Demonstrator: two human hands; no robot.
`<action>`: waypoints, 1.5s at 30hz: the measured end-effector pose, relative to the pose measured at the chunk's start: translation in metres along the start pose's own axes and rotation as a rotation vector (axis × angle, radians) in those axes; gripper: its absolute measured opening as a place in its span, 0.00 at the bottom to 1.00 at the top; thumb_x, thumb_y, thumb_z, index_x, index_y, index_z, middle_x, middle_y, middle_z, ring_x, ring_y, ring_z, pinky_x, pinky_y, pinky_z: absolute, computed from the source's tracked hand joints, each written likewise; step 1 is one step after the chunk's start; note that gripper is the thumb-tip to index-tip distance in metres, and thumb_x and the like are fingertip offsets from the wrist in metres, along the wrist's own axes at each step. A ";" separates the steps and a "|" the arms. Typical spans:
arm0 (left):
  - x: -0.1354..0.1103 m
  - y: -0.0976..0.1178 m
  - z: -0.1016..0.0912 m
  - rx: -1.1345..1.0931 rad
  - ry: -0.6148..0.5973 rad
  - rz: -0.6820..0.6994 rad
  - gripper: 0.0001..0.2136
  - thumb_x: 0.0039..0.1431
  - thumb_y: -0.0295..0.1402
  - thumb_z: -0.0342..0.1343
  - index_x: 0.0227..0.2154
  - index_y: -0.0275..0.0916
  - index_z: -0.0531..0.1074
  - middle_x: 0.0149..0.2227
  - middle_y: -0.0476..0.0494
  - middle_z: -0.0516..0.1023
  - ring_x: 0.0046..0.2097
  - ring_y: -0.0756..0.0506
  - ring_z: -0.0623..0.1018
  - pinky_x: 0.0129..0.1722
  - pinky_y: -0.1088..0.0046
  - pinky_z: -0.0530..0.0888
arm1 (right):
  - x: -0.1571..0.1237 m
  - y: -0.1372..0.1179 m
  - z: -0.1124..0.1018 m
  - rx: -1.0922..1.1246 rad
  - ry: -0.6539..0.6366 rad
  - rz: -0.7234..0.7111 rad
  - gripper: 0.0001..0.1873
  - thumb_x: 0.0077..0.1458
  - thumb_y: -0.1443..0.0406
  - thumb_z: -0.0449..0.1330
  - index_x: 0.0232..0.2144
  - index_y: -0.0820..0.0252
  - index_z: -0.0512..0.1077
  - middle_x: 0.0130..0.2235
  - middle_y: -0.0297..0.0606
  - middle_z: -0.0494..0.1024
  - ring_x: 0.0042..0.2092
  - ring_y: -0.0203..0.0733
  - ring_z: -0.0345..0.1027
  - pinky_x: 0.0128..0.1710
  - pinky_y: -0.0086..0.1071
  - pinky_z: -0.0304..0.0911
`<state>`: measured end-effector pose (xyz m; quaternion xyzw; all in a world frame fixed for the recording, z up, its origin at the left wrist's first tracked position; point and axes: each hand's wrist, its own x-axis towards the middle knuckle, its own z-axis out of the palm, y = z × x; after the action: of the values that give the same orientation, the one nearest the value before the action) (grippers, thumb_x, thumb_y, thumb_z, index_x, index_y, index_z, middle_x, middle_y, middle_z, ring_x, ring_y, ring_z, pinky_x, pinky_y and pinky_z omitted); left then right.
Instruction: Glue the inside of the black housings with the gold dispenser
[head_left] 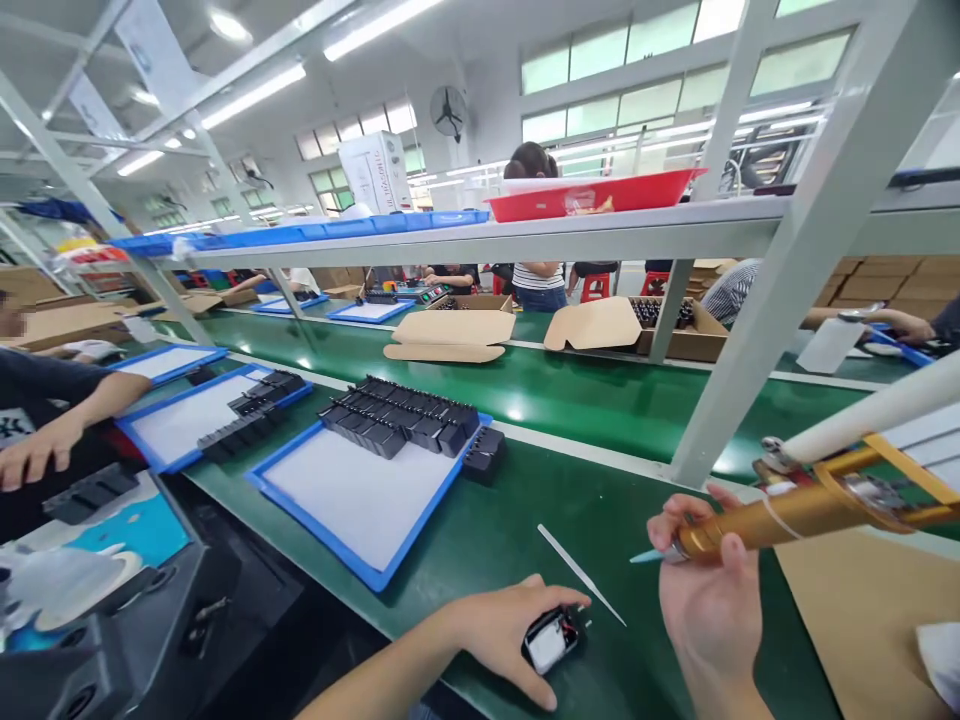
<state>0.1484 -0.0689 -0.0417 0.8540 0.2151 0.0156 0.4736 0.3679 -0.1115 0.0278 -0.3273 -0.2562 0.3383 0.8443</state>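
An open black housing (553, 640) with a white interior is gripped between the thumb and fingers of the left hand (495, 622), low over the green bench (502, 530). A gold dispenser (772, 520) is clasped by the curled fingers of the right hand (709, 600), its pale-blue nozzle (646, 556) pointed leftward. Between the hands, a white stick (574, 565) is seen. Beyond the left hand, black units (409, 410) are lined up on a blue-rimmed tray (352, 500). Cardboard (855, 610) is laid right of the right hand.

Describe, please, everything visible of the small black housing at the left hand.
The small black housing looks like plastic, box-shaped and open on the side facing the camera. A white part and red wire show inside; metal pins project at one end. The left hand grips it over the green worktop; contact beneath is hidden.
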 end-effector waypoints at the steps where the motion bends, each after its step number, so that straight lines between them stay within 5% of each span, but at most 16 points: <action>1: 0.000 0.001 0.002 0.012 0.018 0.014 0.51 0.35 0.57 0.68 0.64 0.44 0.59 0.56 0.39 0.71 0.53 0.34 0.71 0.53 0.58 0.70 | 0.000 0.000 0.000 -0.006 0.006 0.004 0.24 0.47 0.51 0.61 0.45 0.53 0.68 0.31 0.32 0.73 0.23 0.34 0.63 0.26 0.31 0.58; 7: -0.018 0.021 0.011 0.041 0.206 -0.053 0.36 0.47 0.43 0.66 0.61 0.50 0.62 0.56 0.44 0.73 0.53 0.38 0.73 0.55 0.61 0.69 | 0.001 -0.001 -0.001 -0.023 0.001 -0.010 0.24 0.46 0.51 0.61 0.44 0.54 0.68 0.31 0.32 0.74 0.23 0.35 0.63 0.27 0.32 0.59; 12: -0.029 0.033 0.021 -0.081 0.326 -0.243 0.30 0.47 0.32 0.66 0.56 0.47 0.69 0.68 0.41 0.56 0.67 0.34 0.59 0.63 0.57 0.59 | 0.000 -0.001 0.000 -0.025 -0.001 -0.011 0.24 0.46 0.50 0.61 0.44 0.54 0.69 0.30 0.32 0.73 0.23 0.35 0.62 0.26 0.32 0.58; 16: -0.024 0.027 0.035 -0.088 0.451 -0.286 0.22 0.49 0.36 0.66 0.48 0.43 0.71 0.54 0.42 0.75 0.55 0.38 0.74 0.54 0.63 0.68 | -0.001 -0.002 0.002 -0.019 -0.015 -0.010 0.24 0.46 0.51 0.61 0.44 0.55 0.69 0.30 0.33 0.73 0.23 0.35 0.62 0.26 0.32 0.58; 19: -0.014 0.023 0.039 -0.050 0.521 -0.308 0.19 0.52 0.40 0.64 0.45 0.41 0.70 0.43 0.46 0.79 0.44 0.41 0.78 0.43 0.68 0.71 | -0.004 -0.003 0.005 0.003 -0.031 0.000 0.25 0.46 0.50 0.61 0.44 0.55 0.69 0.30 0.33 0.73 0.22 0.34 0.61 0.25 0.32 0.58; 30: 0.018 0.031 0.025 0.048 0.613 -0.193 0.16 0.57 0.38 0.59 0.48 0.42 0.67 0.45 0.45 0.78 0.46 0.43 0.77 0.45 0.67 0.72 | -0.029 -0.001 0.017 0.086 -0.253 0.025 0.24 0.53 0.46 0.55 0.48 0.50 0.68 0.31 0.31 0.74 0.21 0.33 0.62 0.23 0.32 0.59; 36: 0.021 0.040 0.020 0.103 0.722 -0.095 0.15 0.54 0.35 0.60 0.45 0.41 0.68 0.42 0.44 0.78 0.42 0.44 0.77 0.42 0.67 0.73 | -0.032 -0.005 0.018 0.075 -0.261 0.007 0.22 0.54 0.46 0.54 0.46 0.50 0.67 0.31 0.30 0.74 0.20 0.32 0.63 0.24 0.33 0.60; 45: 0.019 0.052 0.016 0.095 0.722 -0.055 0.15 0.54 0.35 0.61 0.44 0.41 0.68 0.41 0.45 0.77 0.40 0.44 0.77 0.41 0.68 0.72 | -0.031 -0.004 0.017 0.088 -0.285 -0.020 0.21 0.57 0.48 0.51 0.47 0.50 0.65 0.32 0.30 0.75 0.21 0.32 0.63 0.24 0.32 0.60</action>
<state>0.1871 -0.0983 -0.0118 0.8083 0.3917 0.2935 0.3271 0.3388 -0.1309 0.0352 -0.2363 -0.3616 0.3839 0.8161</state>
